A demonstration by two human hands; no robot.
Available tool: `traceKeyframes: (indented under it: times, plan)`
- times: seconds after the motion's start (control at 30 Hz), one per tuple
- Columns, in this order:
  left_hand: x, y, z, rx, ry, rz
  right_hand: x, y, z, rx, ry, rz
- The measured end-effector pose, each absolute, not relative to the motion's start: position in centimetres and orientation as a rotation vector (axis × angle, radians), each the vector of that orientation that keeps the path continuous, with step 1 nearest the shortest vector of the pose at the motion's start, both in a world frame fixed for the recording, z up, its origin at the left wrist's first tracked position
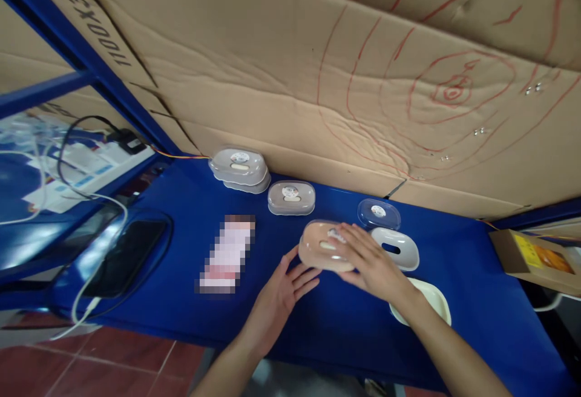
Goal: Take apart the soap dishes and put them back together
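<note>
My right hand grips the right end of an oval plastic box, beige-pink with a clear cover, a round sticker and a pale slot on top. The fingers lie over the cover and the thumb is below. At the box's lower left, my left hand is open, fingers spread, its thumb close to the side; I cannot tell whether it touches. To the right lie a clear lid with a sticker, a white oval shell with a slot, and a cream oval tray partly hidden by my right forearm.
A grey covered box stands behind, left of it a stack of similar boxes. Blurred-out phone-like shape, black phone with cable, and power strip are on the left. A cardboard wall borders the blue table. An open carton stands right.
</note>
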State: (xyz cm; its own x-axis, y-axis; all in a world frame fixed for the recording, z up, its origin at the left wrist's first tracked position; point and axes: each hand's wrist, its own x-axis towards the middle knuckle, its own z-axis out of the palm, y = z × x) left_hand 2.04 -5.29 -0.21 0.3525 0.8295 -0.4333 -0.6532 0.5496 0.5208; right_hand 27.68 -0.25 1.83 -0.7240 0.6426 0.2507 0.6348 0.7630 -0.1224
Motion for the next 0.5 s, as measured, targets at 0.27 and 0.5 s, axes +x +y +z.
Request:
traceKeyframes:
  times: [0.27, 0.5]
  plan:
    - [1.3, -7.4, -1.9, 0.512, 0.97, 0.909, 29.0, 5.8, -0.6, -1.34, -2.599, -0.091]
    - [3.2, -7.7, -1.3, 0.572, 0.926, 0.833, 27.9, 5.9, -0.5, -1.385, -2.614, -0.033]
